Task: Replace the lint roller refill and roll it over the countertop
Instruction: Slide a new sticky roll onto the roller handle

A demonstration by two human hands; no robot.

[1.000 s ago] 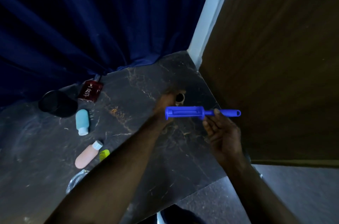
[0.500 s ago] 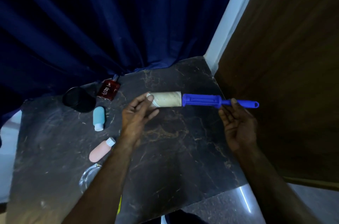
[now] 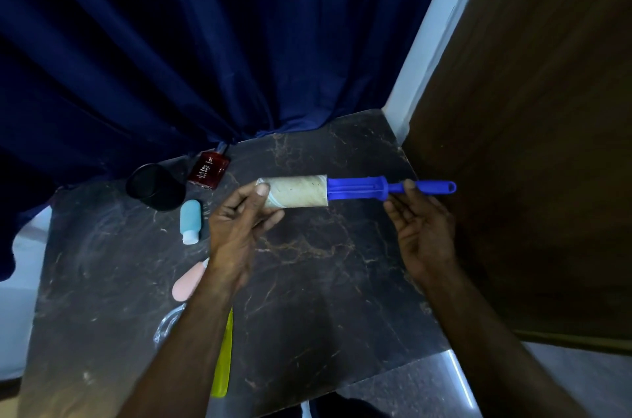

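While my left hand grips the end of the light, sticky refill, half on the stiff blue lint roller that my right hand pinches by its thin handle above the tabletop, I think holding both ends is best, with open room in the middle, bottles on the left and the edge near me.

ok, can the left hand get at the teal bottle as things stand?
Probably yes: the teal bottle lies on the countertop just beside the left hand, nothing between. But that hand grips the refill, so it must let go first.
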